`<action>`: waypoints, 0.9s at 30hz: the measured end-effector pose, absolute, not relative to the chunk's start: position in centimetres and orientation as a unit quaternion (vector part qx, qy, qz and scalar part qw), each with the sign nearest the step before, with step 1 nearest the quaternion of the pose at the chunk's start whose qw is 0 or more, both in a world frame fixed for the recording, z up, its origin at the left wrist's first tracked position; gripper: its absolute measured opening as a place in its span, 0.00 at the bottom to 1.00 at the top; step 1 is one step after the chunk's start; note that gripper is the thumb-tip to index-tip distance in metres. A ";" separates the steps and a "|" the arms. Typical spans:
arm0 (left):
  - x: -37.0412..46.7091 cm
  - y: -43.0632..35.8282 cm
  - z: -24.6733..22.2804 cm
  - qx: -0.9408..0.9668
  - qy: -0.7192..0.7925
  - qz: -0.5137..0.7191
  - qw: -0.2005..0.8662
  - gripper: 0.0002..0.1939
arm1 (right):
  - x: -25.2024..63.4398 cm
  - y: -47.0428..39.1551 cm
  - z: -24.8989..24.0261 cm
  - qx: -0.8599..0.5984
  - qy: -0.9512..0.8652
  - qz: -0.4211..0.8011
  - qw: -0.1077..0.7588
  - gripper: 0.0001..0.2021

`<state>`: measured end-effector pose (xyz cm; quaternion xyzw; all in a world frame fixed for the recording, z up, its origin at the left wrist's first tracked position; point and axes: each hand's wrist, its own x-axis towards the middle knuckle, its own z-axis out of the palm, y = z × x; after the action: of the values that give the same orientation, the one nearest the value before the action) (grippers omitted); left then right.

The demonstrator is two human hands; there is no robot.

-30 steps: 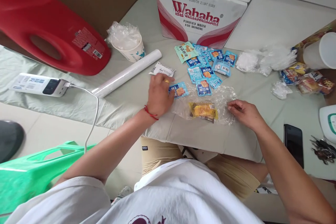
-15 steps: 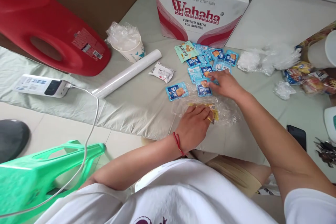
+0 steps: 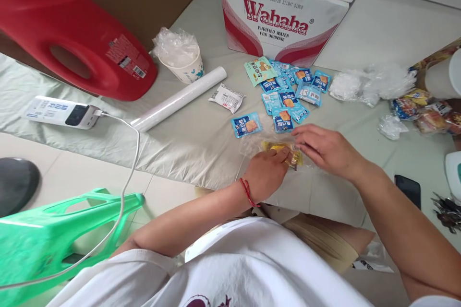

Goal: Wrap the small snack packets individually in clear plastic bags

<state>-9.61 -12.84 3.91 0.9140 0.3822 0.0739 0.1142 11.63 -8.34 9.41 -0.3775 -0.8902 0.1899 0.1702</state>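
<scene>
My left hand [image 3: 268,172], with a red cord bracelet at the wrist, is closed over a yellow snack packet [image 3: 277,147], its fingers together and pressing down. Under and around that packet spreads a crumpled clear plastic bag [image 3: 252,145]. Just right of the packet, my right hand [image 3: 326,149] has its fingertips pinched together at the bag's edge; the thin film between them is hard to make out. Beyond both hands lie several small blue snack packets [image 3: 283,120], one of them apart on the left [image 3: 247,125]. A pale green packet [image 3: 260,71] tops the pile.
A white packet [image 3: 227,98], a white plastic roll [image 3: 180,100] and a paper cup [image 3: 185,68] stuffed with film are to the left. At the back stands a Wahaha carton [image 3: 277,24]. Crumpled film [image 3: 372,84], a phone [image 3: 407,191] and keys [image 3: 446,211] are on the right.
My right hand has left the blue packets, moving back toward me to the clear bag's edge. The left hand stays on the yellow packet, more of which now shows. The view has shifted slightly.
</scene>
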 end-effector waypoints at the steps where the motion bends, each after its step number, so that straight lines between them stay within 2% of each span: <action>1: -9.7 -12.8 3.6 0.908 0.389 0.082 0.128 0.23 | 11.5 -9.6 9.0 -0.373 -0.892 0.188 0.175 0.08; 4: -10.3 -12.4 2.7 0.887 0.391 0.140 0.202 0.23 | 11.2 -12.4 6.9 -0.366 -0.891 0.177 0.201 0.08; 8: -11.8 -12.1 1.8 0.817 0.357 0.255 0.375 0.21 | 10.9 -13.8 3.7 -0.374 -0.880 0.169 0.240 0.08; 12: -13.7 -11.1 2.1 0.616 0.417 0.395 0.540 0.14 | 10.7 -14.3 1.7 -0.393 -0.891 0.095 0.205 0.10; 15: -14.9 -9.5 2.8 0.455 0.497 0.514 0.531 0.07 | 10.5 -14.7 1.4 -0.387 -0.909 0.005 0.154 0.13; 17: -15.4 -8.3 3.2 0.392 0.545 0.550 0.497 0.05 | 10.2 -14.9 1.5 -0.374 -0.918 -0.042 0.129 0.13; 20: -15.4 -7.6 3.5 0.401 0.607 0.491 0.480 0.11 | 9.7 -15.0 1.7 -0.367 -0.920 -0.075 0.112 0.13; 25: -14.8 -9.0 3.5 0.578 0.631 0.241 0.458 0.33 | 9.6 -14.9 1.9 -0.369 -0.921 -0.051 0.114 0.14; 26: -14.8 -9.4 3.4 0.605 0.629 0.201 0.445 0.34 | 9.7 -14.9 2.0 -0.370 -0.921 -0.035 0.115 0.14; 27: -15.0 -9.7 3.3 0.628 0.620 0.168 0.440 0.31 | 9.8 -14.9 2.2 -0.369 -0.922 -0.013 0.118 0.14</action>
<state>-15.02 -9.69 3.28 0.6279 0.6197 0.1682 0.4398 9.83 -14.93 2.17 -0.3690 -0.9218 -0.0131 0.1180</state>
